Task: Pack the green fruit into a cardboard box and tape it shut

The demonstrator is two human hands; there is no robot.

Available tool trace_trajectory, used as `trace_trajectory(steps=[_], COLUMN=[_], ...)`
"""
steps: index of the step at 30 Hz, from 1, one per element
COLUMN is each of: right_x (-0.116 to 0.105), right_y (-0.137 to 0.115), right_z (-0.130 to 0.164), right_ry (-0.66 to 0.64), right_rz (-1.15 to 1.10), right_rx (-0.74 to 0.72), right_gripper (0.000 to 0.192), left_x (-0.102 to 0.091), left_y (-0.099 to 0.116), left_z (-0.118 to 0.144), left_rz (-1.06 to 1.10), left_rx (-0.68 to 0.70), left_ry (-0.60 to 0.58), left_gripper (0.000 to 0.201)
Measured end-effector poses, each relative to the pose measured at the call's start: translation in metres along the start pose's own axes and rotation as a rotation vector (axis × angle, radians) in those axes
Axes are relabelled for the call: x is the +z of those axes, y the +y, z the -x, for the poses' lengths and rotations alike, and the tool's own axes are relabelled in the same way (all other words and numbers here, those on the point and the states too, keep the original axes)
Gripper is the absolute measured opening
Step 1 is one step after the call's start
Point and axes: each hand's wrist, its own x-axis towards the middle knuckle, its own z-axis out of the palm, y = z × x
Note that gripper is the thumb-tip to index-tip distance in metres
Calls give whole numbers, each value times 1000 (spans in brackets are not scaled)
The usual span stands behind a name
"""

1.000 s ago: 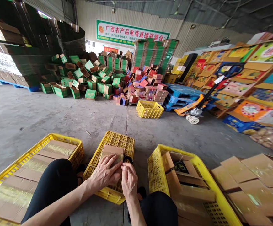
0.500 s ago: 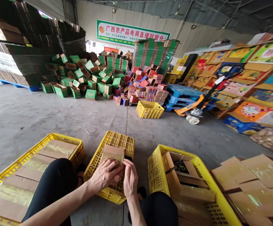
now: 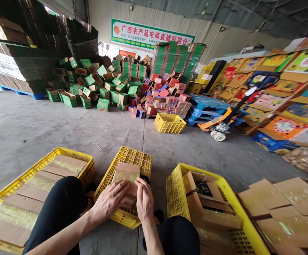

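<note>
Overhead, a green-and-white banner with red lettering [image 3: 153,34] hangs on the far corrugated wall, above a heap of small green and red cardboard cartons [image 3: 122,88] on the grey concrete floor [image 3: 37,124]. Right: an orange pallet jack [image 3: 224,122] beside stacked, colour-printed flat cartons [image 3: 278,92]. Foreground, left: a yellow plastic crate filled with taped brown boxes [image 3: 34,187]. Foreground, right: a second yellow plastic crate holding open brown boxes [image 3: 212,209]. Centre, between the person's black-trousered knees: an upturned yellow perforated crate [image 3: 132,159]; on it lies a small flat brown cardboard box with glossy tape [image 3: 126,173]. The left hand [image 3: 110,200] rests palm-down on the box's near edge, fingers spread and flat. The right hand [image 3: 144,199] touches the box's right edge, fingers curled together against the cardboard; whether they pinch anything cannot be told.
</note>
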Motion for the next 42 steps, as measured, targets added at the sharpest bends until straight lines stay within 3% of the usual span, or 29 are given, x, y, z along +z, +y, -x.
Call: trace_trajectory(steps=[9,14,23,30,35,42], right_x=[1,4,12,10,12,13], right_y=[0,2,1,4,4,4], right_z=[0,1,1,3,3,3], right_ry=[11,18,89,94,67,73], right_rz=[-6,-10,12,-12,18,47], right_rx=[21,21,36,79,44,12], right_gripper=[38,37,36,35,35,37], left_x=[-10,-11,-6,-1,-5,-15], left_y=[-20,-19,9,34,17,-11], left_z=[28,33,-10,-33,-19,5], left_rz=[-55,-52,-41,8,4,-22], left_rx=[-117,-145,-114,-84,-62,-149], left_ry=[44,62,57,-26,-21,72], left_gripper=[60,62,63,62,64,54])
